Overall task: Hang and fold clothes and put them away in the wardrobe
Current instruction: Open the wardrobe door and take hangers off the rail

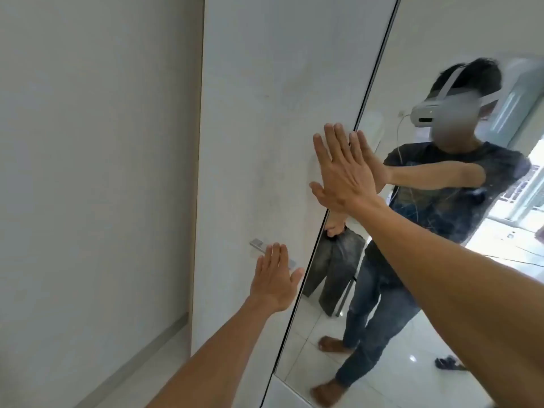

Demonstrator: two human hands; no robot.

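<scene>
A white wardrobe door (250, 113) fills the middle of the view, with a flat metal handle (257, 244) low on it. My right hand (341, 172) presses flat against this door, fingers straight and spread, at its right edge beside the mirror. My left hand (275, 282) is lower down, fingers straight and together, with the fingertips over the handle; it holds nothing. No clothing is in either hand. In the mirror's reflection a grey garment (335, 269) hangs down in folds; what it hangs from I cannot tell.
A mirrored panel (412, 39) with a thin black edge stands right of the white door and reflects a person, a glossy tiled floor and a bright doorway. A pale wall (88, 172) lies to the left. A small dark item (447, 362) lies on the reflected floor.
</scene>
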